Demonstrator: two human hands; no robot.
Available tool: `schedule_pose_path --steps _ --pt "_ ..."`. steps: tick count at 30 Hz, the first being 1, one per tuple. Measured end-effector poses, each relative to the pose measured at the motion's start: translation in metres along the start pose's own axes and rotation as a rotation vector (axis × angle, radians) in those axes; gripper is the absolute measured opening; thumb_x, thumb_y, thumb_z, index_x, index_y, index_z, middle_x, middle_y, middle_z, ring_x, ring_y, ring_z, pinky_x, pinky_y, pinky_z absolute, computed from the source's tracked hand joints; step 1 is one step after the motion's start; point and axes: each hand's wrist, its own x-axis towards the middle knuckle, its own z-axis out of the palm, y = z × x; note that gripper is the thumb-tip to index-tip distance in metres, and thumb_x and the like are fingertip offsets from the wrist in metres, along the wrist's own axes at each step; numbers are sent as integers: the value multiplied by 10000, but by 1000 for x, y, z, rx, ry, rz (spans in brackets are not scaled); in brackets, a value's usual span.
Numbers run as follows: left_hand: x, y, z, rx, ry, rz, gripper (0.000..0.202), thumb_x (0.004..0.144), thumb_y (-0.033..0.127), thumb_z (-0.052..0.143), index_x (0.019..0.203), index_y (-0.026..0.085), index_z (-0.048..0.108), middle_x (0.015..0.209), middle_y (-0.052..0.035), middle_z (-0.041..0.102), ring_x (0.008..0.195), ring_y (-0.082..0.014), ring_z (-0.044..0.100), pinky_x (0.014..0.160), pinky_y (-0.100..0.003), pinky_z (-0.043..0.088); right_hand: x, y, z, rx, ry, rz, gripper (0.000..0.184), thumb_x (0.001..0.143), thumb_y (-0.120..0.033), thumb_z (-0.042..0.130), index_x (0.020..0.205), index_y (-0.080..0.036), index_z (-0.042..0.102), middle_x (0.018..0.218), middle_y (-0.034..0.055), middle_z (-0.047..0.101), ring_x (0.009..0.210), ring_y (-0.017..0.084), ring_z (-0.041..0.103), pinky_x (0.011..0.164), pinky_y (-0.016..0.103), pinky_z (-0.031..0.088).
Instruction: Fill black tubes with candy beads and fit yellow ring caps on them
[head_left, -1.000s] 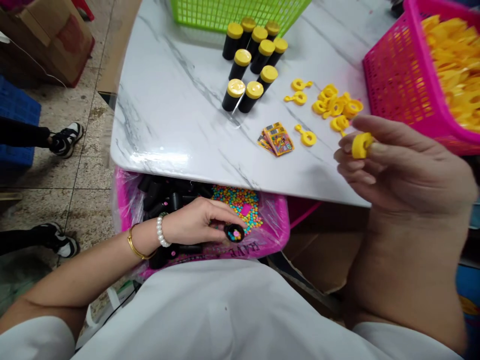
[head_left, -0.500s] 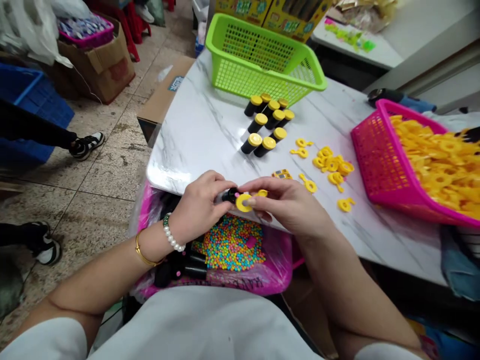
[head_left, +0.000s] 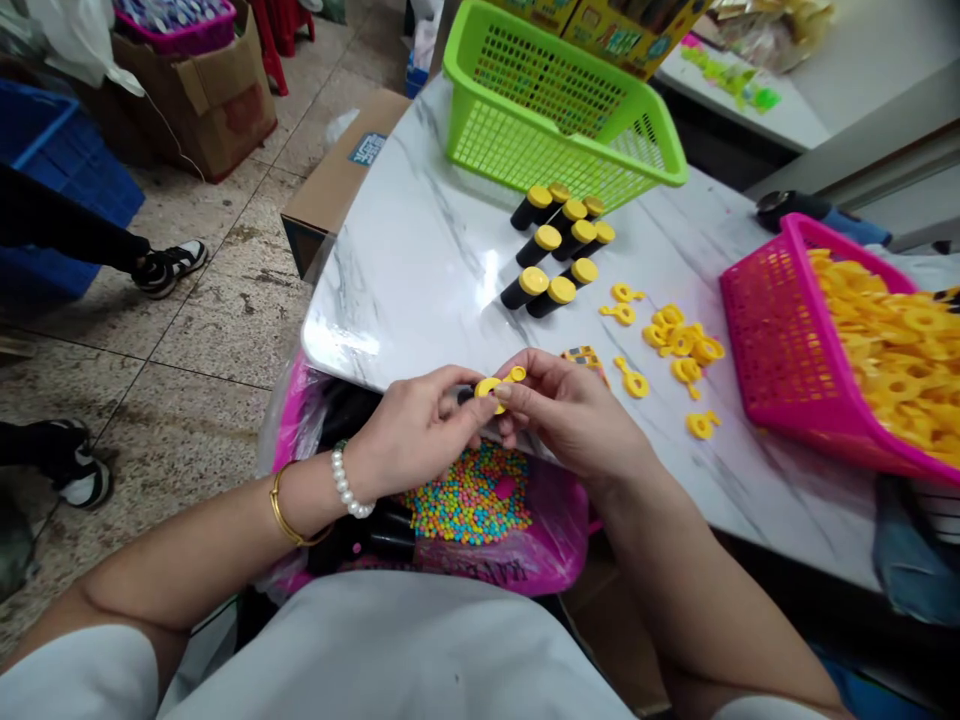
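My left hand (head_left: 416, 430) is closed round a small black tube, mostly hidden by the fingers, at the near edge of the marble table (head_left: 420, 270). My right hand (head_left: 566, 410) pinches a yellow cap (head_left: 491, 387) against the tube's top. Both hands meet above a pink basket (head_left: 559, 540) on my lap that holds coloured candy beads (head_left: 469, 495) and black tubes (head_left: 379, 535). Several capped black tubes (head_left: 559, 255) stand farther back on the table. Loose yellow caps (head_left: 679, 345) lie to their right.
A green basket (head_left: 555, 120) stands at the table's far side. A pink basket (head_left: 780, 350) full of yellow caps sits at the right. Small printed cards (head_left: 585, 357) lie behind my right hand. Another person's feet in black-and-white shoes (head_left: 165, 265) are on the floor at left, by cardboard boxes (head_left: 214, 95).
My left hand lifted a filled tube from the lap basket up to the table edge. My right hand brought the yellow cap over and now presses it on the tube.
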Motion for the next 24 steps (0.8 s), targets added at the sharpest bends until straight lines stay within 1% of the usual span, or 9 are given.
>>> schedule_pose_path --steps 3,5,7,11,15,17,19,21,24 --pt "7 -2 5 -185 2 -86 253 983 380 497 1011 143 583 640 4 666 368 -59 542 375 -150 380 1 1 2 24 -6 -7 404 729 -449 841 825 -201 537 600 -34 609 513 110 612 494 222 507" --pt "8 -4 8 -220 21 -78 221 984 356 501 942 150 569 586 21 634 370 -57 549 383 -137 393 1 2 3 40 8 -31 409 726 -454 842 816 -199 535 585 -40 606 500 105 610 489 212 499" --pt "5 -7 11 -215 41 -50 245 990 380 484 974 154 579 590 26 633 366 -58 548 373 -137 386 0 5 6 56 37 -55 405 718 -446 846 820 -196 545 585 -50 595 468 90 579 455 199 476" --pt "-5 -18 15 -40 161 148 319 917 307 614 1201 170 563 655 30 673 420 -63 563 410 -149 395 -7 14 12 11 170 -157 319 760 -407 816 916 -193 638 714 -22 648 514 75 551 473 205 481" --pt "-6 -26 16 183 263 354 286 885 164 628 1170 167 613 706 16 696 574 -83 630 528 -166 454 -16 16 4 -34 233 -297 276 883 -458 687 924 -192 746 890 49 684 724 124 625 674 280 564" --pt "-5 -27 16 235 292 397 296 886 170 637 1181 155 619 678 24 679 545 -81 603 514 -171 443 -13 11 -5 9 155 -275 308 869 -484 696 920 -187 759 879 59 686 745 132 632 673 274 564" --pt "-4 -26 15 267 310 434 293 892 181 638 1182 146 624 658 33 663 495 -69 558 498 -172 430 -5 3 -11 41 4 -125 297 785 -441 792 898 -174 731 767 35 671 625 102 596 551 222 524" --pt "-4 -24 13 301 308 466 257 903 178 624 1158 152 636 648 43 651 480 -62 533 508 -172 433 6 -5 -15 75 -160 64 303 717 -355 853 833 -176 639 607 -28 599 455 57 478 394 161 397" --pt "-3 -22 11 336 284 491 212 905 168 620 1113 165 658 627 59 623 492 -59 523 535 -173 439 21 -14 -16 142 -330 226 377 717 -268 847 784 -199 483 511 -102 485 346 16 294 307 117 231"
